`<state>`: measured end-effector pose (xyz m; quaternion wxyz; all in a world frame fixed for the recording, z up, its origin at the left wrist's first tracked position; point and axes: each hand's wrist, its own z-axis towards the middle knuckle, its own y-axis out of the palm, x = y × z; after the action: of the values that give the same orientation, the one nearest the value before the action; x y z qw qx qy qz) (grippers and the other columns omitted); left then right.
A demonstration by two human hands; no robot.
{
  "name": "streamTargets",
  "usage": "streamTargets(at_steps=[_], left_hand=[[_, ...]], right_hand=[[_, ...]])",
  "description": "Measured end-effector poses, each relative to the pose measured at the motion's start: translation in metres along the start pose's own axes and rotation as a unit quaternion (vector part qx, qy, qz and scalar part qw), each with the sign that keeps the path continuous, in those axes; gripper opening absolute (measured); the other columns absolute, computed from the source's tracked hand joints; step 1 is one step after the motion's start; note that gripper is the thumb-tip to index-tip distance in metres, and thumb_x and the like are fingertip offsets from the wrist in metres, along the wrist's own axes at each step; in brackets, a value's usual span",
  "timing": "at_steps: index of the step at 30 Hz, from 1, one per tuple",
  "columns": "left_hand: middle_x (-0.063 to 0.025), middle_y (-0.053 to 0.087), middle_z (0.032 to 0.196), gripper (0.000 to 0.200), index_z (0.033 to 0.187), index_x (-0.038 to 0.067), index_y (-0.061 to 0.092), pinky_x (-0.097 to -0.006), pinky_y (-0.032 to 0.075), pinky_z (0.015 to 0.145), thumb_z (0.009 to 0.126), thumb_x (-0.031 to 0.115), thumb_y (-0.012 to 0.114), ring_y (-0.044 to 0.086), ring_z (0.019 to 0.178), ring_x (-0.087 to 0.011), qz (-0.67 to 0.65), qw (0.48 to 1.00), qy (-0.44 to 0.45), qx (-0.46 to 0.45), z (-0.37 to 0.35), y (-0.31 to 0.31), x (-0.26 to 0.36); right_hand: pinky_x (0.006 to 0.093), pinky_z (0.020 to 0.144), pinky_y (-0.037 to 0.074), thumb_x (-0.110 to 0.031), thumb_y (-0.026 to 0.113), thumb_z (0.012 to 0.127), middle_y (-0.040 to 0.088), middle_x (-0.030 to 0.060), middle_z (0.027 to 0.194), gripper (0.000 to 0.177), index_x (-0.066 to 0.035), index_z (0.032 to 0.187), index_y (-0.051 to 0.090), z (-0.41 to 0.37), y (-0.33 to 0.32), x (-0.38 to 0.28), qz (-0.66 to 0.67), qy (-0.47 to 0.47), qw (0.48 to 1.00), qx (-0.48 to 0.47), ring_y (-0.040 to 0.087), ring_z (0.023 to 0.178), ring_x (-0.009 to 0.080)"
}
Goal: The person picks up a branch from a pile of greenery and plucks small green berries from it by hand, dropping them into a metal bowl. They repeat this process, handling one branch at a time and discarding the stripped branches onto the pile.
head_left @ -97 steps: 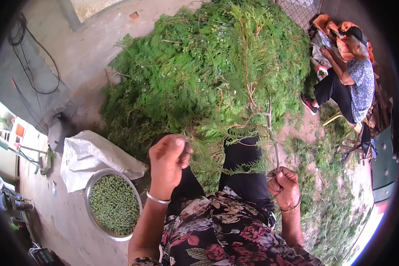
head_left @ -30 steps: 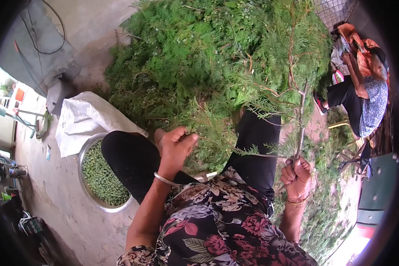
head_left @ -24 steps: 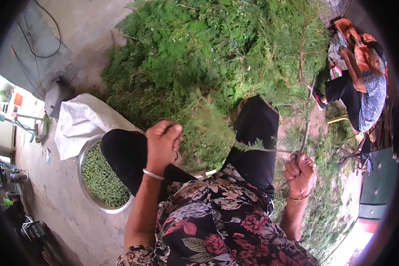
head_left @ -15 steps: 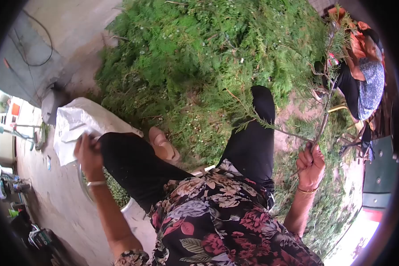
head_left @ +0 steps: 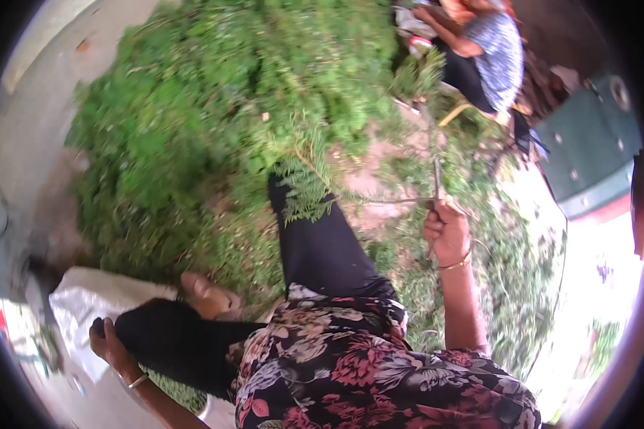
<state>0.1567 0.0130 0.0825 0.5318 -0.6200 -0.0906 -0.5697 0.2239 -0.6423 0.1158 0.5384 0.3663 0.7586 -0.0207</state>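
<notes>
My right hand [head_left: 447, 232] is closed around the woody stem of a conifer branch [head_left: 401, 201]. One feathery green side sprig [head_left: 308, 189] reaches left across my knee, and another stem points up and away from the hand. Beside my left knee is my left hand [head_left: 109, 343], its fingers curled; blur hides what they hold, if anything. Beneath that forearm shows part of a bowl of small green pieces [head_left: 175, 390], mostly covered by my leg and arm. A white sack [head_left: 107, 286] lies just beyond the left hand.
A large heap of cut green branches [head_left: 215, 107] covers the ground ahead. More sprigs [head_left: 508, 264] lie at right. Another person [head_left: 494, 57] sits at the upper right, near a dark green panel [head_left: 594, 143]. My shoe [head_left: 211, 295] rests by the heap.
The view has swung to the right, so the heap and sack appear shifted left. My right hand still grips the branch. The left hand stays near the left knee.
</notes>
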Motion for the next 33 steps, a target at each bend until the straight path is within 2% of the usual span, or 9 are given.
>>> streamTargets(at_steps=[5,7,8,10,12,15,23,30,33], left_hand=[[-0.0102,0.062,0.098,0.025,0.106,-0.008,0.059,-0.0299,0.044,0.085,0.085,0.007,0.060,0.055,0.091,-0.0170,-0.091,0.982,0.091,-0.141,0.000,0.094,0.083],[-0.0086,0.061,0.094,0.024,0.104,-0.007,0.059,-0.0302,0.045,0.080,0.085,0.008,0.061,0.056,0.086,-0.0164,-0.112,0.976,0.110,-0.151,0.001,0.119,0.089],[-0.0086,0.061,0.094,0.024,0.104,-0.007,0.059,-0.0302,0.045,0.080,0.085,0.008,0.061,0.056,0.086,-0.0164,-0.114,0.975,0.109,-0.153,0.000,0.130,0.090],[-0.0105,0.061,0.092,0.025,0.103,-0.006,0.060,-0.0316,0.047,0.075,0.084,0.009,0.064,0.057,0.081,-0.0176,-0.061,0.984,0.106,-0.129,-0.006,0.140,0.093],[-0.0137,0.062,0.090,0.026,0.100,-0.006,0.061,-0.0328,0.048,0.071,0.082,0.010,0.067,0.058,0.077,-0.0191,-0.044,0.981,0.104,-0.158,-0.004,0.148,0.088],[-0.0124,0.064,0.082,0.028,0.097,-0.009,0.062,-0.0312,0.048,0.063,0.079,0.011,0.069,0.058,0.070,-0.0176,-0.131,0.977,0.025,-0.167,0.004,0.161,0.082],[-0.0156,0.066,0.088,0.036,0.102,-0.009,0.062,-0.0330,0.051,0.065,0.074,0.012,0.071,0.064,0.077,-0.0233,-0.107,0.976,-0.110,-0.155,0.053,0.211,0.021],[-0.0276,0.061,0.070,0.025,0.077,-0.006,0.061,-0.0466,0.050,0.067,0.061,0.012,0.067,0.062,0.072,-0.0446,0.212,0.934,-0.066,-0.280,-0.024,0.310,-0.112],[-0.0305,0.062,0.092,0.041,0.099,-0.008,0.058,-0.0455,0.050,0.075,0.063,0.008,0.068,0.061,0.085,-0.0439,0.213,0.891,-0.122,-0.382,-0.059,0.337,-0.114]], right_hand=[[0.0253,0.047,0.036,-0.019,0.055,0.093,0.048,0.0011,0.066,0.016,-0.003,0.092,0.057,0.039,-0.203,-0.025,0.061,-0.102,0.979,0.168,0.043,0.054,0.0090],[0.0375,0.063,0.049,-0.024,0.059,0.090,0.066,0.0082,0.086,0.026,-0.002,0.103,0.062,0.022,-0.383,-0.043,-0.208,-0.297,0.882,0.300,0.060,0.068,0.0205],[0.0416,0.084,0.046,-0.035,0.063,0.086,0.069,0.0080,0.099,0.043,-0.002,0.113,0.062,-0.009,-0.275,-0.064,-0.209,-0.315,0.790,0.482,0.062,0.089,0.0273],[0.0371,0.093,0.041,-0.038,0.067,0.082,0.068,0.0107,0.099,0.051,-0.001,0.117,0.061,-0.029,-0.353,-0.078,-0.430,-0.186,0.778,0.417,0.059,0.100,0.0262],[0.0348,0.082,0.047,-0.034,0.068,0.082,0.068,0.0117,0.095,0.045,0.000,0.111,0.065,-0.005,-0.363,-0.046,-0.398,-0.294,0.683,0.536,0.062,0.091,0.0224],[0.0287,0.071,0.049,-0.029,0.069,0.081,0.067,0.0101,0.085,0.043,0.003,0.109,0.065,0.010,-0.210,-0.034,-0.382,-0.062,0.887,0.253,0.062,0.078,0.0172],[0.0293,0.080,0.052,-0.010,0.060,0.087,0.068,0.0147,0.092,0.025,0.009,0.103,0.062,0.040,0.213,0.023,-0.403,-0.304,0.849,-0.160,0.065,0.087,0.0203],[0.0246,0.072,0.051,-0.003,0.061,0.086,0.069,0.0120,0.085,0.017,0.007,0.100,0.063,0.046,0.365,0.091,-0.320,-0.209,0.842,-0.381,0.065,0.080,0.0143],[0.0231,0.068,0.051,-0.001,0.063,0.084,0.068,0.0105,0.082,0.015,0.007,0.096,0.063,0.056,0.380,0.108,-0.391,-0.144,0.812,-0.408,0.064,0.075,0.0121]])
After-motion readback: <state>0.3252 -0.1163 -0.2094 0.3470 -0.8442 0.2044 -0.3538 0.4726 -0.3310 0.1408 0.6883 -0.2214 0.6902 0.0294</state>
